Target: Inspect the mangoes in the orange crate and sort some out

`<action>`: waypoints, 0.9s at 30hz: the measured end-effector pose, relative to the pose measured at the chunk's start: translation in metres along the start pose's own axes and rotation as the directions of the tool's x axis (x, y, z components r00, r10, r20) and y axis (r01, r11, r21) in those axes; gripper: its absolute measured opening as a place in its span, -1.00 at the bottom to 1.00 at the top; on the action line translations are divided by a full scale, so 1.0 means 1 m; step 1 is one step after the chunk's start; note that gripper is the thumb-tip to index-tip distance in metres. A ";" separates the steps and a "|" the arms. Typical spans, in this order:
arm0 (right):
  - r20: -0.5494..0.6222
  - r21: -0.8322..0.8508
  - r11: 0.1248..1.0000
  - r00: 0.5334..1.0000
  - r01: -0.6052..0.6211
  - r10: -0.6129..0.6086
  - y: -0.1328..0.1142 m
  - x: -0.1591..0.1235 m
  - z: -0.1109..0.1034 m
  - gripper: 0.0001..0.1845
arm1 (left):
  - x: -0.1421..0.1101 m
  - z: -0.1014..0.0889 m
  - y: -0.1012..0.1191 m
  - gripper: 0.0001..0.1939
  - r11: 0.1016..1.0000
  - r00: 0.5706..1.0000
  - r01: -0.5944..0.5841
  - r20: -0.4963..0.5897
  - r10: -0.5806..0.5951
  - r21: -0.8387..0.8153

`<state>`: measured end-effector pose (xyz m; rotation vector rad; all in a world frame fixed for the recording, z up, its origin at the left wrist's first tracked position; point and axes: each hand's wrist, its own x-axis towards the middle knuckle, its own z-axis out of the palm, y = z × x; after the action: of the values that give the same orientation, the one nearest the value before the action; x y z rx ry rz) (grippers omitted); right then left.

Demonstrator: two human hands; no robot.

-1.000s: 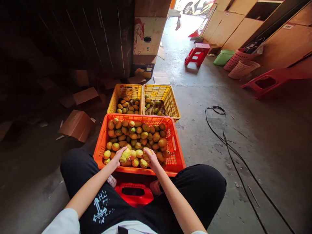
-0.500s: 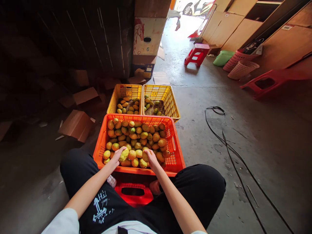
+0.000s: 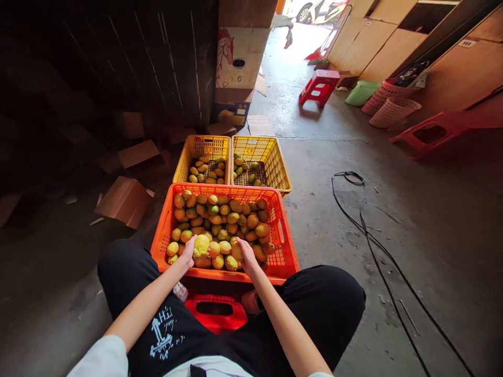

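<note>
An orange crate (image 3: 285, 251) full of yellow-green mangoes stands on the floor between my knees. My left hand (image 3: 190, 251) is closed round a yellow mango (image 3: 201, 244) raised a little above the pile at the near left. My right hand (image 3: 247, 253) rests on the fruit at the near middle, its fingers curled over a mango (image 3: 236, 250). Beyond the orange crate stand two yellow crates side by side, the left one (image 3: 184, 157) and the right one (image 3: 275, 162), each with several mangoes on its bottom.
A red stool (image 3: 216, 314) sits under me. Loose cardboard boxes (image 3: 123, 201) lie at the left. A black cable (image 3: 365, 225) runs over the concrete floor on the right. Further back are a red stool (image 3: 319, 86), pink baskets (image 3: 389, 107) and stacked cartons (image 3: 238, 57).
My left hand has turned and lifted its mango slightly, so the yellow fruit now shows above the fingers. My right hand has barely shifted on the pile.
</note>
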<state>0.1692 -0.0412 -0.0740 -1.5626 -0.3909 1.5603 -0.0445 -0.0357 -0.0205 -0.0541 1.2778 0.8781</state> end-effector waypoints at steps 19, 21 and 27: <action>0.128 0.136 0.957 0.962 -0.257 0.241 -0.008 -0.009 0.003 -0.76 | 0.012 -0.012 -0.005 -0.69 0.964 1.000 -0.002 0.009 -0.001 0.265; 0.118 0.135 0.956 0.962 -0.261 0.246 -0.008 -0.010 0.004 -0.74 | 0.012 -0.013 -0.007 -0.75 0.953 1.000 0.012 0.003 -0.013 0.302; 0.176 0.053 0.983 0.971 -0.174 0.162 -0.003 -0.012 0.005 -0.66 | 0.011 -0.012 -0.009 -0.87 0.944 0.998 -0.058 0.007 0.059 0.324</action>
<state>0.1639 -0.0465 -0.0630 -1.4442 -0.3021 1.8278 -0.0489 -0.0421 -0.0378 0.2448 1.4184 0.7078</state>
